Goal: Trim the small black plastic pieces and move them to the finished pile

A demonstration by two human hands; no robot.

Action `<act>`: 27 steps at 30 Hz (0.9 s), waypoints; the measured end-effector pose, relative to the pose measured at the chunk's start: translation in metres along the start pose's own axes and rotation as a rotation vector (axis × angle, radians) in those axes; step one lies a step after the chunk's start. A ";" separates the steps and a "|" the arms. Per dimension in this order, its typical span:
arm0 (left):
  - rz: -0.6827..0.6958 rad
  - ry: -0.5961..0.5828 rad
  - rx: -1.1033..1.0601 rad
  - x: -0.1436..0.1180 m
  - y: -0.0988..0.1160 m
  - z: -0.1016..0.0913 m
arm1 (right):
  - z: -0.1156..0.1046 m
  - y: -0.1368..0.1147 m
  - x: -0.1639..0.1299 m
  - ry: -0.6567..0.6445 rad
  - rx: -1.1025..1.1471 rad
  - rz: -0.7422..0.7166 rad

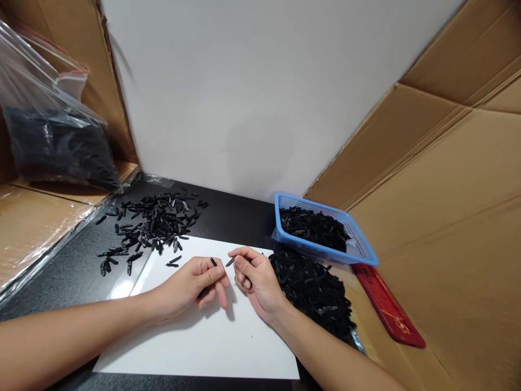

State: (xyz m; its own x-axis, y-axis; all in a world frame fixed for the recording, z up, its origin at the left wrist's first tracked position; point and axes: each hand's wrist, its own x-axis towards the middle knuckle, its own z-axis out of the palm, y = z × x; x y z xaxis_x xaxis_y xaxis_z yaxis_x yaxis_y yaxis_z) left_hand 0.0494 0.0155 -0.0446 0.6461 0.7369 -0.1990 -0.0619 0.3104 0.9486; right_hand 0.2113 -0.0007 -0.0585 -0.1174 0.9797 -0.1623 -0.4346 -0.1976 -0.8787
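My left hand is over the white sheet, its thumb and forefinger closed on a small black elongated piece. Close by on the right, my right hand pinches another slim black piece between thumb and forefinger. The two hands are a little apart. What these pieces are I cannot make out; they look like short hard plastic parts. Two or so similar black pieces lie on the sheet's upper left, beside a scattered heap of black pieces on the dark table.
At right, a blue plastic basket holds many black pieces. A dense black pile lies below it. A red flat object rests on cardboard. A clear bag of black contents stands at left. A white panel rises behind.
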 end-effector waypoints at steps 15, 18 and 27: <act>-0.081 -0.247 0.170 0.000 -0.001 -0.007 | 0.006 0.000 -0.003 -0.149 -0.110 0.012; -0.101 -0.264 0.196 0.002 -0.001 -0.006 | 0.007 -0.003 -0.003 -0.124 -0.325 -0.082; -0.190 -0.089 -0.147 -0.009 0.017 -0.002 | 0.005 -0.008 -0.002 -0.099 0.086 0.052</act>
State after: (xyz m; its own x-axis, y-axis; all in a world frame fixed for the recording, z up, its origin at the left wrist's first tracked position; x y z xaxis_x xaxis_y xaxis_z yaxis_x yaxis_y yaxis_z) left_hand 0.0411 0.0155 -0.0270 0.7210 0.6029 -0.3415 -0.0387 0.5271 0.8489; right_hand 0.2108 -0.0010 -0.0496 -0.2274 0.9610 -0.1575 -0.4999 -0.2540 -0.8280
